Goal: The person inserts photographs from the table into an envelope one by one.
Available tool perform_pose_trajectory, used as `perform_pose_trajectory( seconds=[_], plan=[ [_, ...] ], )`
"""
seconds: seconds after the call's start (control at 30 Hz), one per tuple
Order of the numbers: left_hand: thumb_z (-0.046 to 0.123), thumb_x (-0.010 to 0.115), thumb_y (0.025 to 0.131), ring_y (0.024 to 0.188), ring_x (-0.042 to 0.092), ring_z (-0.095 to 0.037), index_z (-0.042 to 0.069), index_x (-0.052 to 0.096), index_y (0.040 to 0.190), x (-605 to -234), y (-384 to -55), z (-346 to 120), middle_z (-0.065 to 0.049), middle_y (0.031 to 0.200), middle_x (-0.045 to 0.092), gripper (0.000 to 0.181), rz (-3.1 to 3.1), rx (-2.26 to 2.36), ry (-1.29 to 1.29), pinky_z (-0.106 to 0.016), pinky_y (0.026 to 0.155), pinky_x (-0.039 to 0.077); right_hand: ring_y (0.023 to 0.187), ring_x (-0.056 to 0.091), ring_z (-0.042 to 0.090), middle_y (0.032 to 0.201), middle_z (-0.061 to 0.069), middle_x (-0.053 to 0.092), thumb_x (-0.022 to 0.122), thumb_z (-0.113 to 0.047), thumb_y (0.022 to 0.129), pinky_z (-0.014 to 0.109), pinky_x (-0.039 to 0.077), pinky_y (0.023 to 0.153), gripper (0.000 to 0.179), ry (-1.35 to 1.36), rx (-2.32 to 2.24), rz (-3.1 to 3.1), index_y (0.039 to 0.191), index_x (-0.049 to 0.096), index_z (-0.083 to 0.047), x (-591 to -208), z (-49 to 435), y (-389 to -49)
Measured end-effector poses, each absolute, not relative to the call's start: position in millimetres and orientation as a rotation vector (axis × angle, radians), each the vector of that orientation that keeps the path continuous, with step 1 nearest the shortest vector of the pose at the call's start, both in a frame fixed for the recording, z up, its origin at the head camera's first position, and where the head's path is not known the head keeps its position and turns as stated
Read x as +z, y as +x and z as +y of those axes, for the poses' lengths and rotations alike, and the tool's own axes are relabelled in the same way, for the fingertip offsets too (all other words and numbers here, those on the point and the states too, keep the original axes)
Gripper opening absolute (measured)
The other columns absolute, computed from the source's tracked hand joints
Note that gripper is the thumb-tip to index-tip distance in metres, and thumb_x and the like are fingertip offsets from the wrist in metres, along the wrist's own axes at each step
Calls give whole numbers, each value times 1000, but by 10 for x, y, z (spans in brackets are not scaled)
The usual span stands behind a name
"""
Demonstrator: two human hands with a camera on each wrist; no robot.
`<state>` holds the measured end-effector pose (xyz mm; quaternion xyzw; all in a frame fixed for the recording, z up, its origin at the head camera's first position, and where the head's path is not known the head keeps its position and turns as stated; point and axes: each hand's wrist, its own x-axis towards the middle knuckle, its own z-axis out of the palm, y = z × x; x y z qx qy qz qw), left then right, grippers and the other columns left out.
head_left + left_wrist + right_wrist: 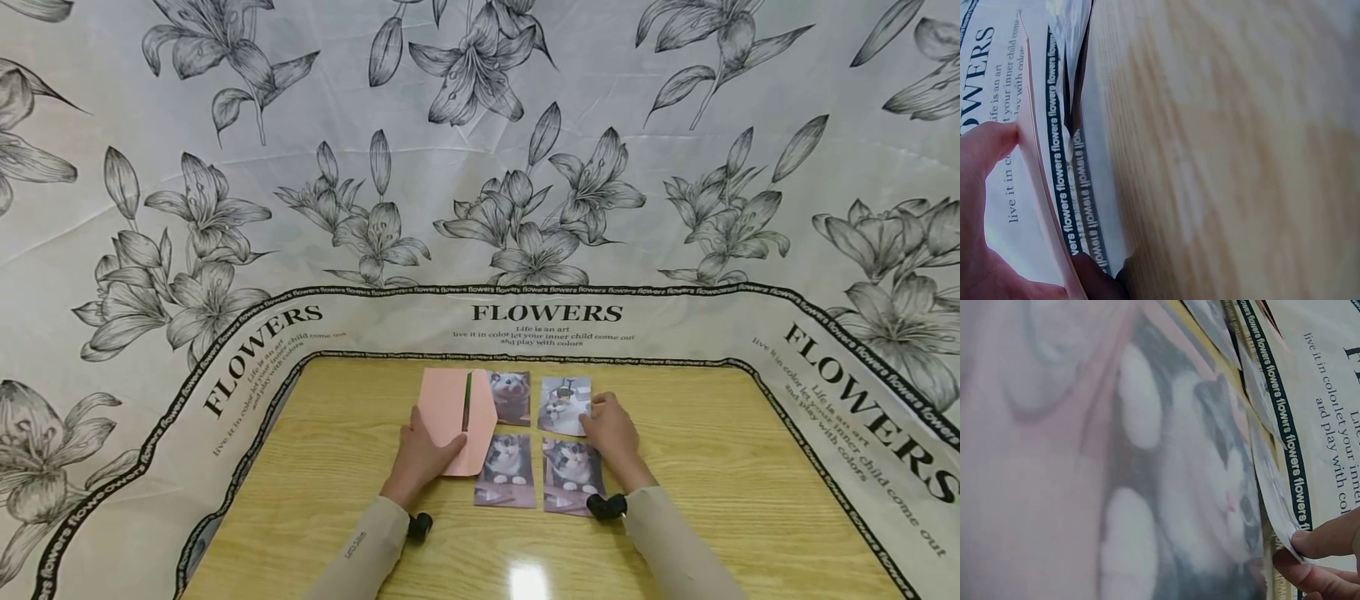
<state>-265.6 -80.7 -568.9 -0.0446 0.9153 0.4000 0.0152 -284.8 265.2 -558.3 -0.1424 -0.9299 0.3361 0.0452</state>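
My left hand holds a pink envelope, thumb on its face; its flap stands open to the right and a thin green and dark strip shows at the opening. In the left wrist view the envelope appears edge-on, raised off the table. My right hand pinches the right edge of a cat photo card between thumb and fingers; the right wrist view shows this card tilted up. Below it lies another cat card. Left of these are a lower cat card and an upper animal card, both partly covered by the envelope.
The wood-grain table carries the cards near its middle. Around it hangs a white cloth with printed flowers and lettering, edged by a black band along the table's back and sides. Black wrist cameras sit at both cuffs.
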Motion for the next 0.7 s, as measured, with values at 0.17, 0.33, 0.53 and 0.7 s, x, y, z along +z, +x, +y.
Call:
perform_pose_trajectory(
  seconds=[0.17, 0.33, 0.53, 0.7],
  plan=[
    [55, 83, 89, 127, 57, -51, -6, 11, 168, -5683, -2667, -794, -43, 149, 39, 123, 2851, 1235, -146, -59, 106, 50, 77, 68, 25, 108, 19, 76, 69, -21, 101, 36, 48, 65, 45, -399, 1129, -2783, 138, 59, 3, -5515, 2690, -2820],
    [55, 82, 89, 126, 58, -50, -6, 11, 168, -5686, -2680, -791, -42, 149, 39, 123, 2851, 1228, -147, -59, 105, 50, 85, 70, 30, 108, 22, 76, 69, -22, 103, 36, 50, 67, 46, -351, 1240, -2674, 141, 60, 3, -5456, 2663, -2794],
    [54, 82, 89, 125, 59, -50, -6, 11, 168, -5684, -2680, -798, -42, 149, 39, 122, 2850, 1230, -149, -59, 104, 51, 76, 67, 23, 97, 18, 77, 72, -19, 102, 31, 47, 62, 42, -296, 1297, -2556, 137, 62, 0, -5388, 2570, -2768],
    [55, 82, 89, 123, 60, -49, -7, 11, 168, -5694, -2672, -796, -42, 148, 39, 123, 2847, 1229, -143, -59, 103, 51, 71, 61, 14, 91, 13, 78, 74, -17, 100, 28, 46, 62, 39, -267, 1377, -2504, 135, 64, -2, -5366, 2444, -2756]
  ],
)
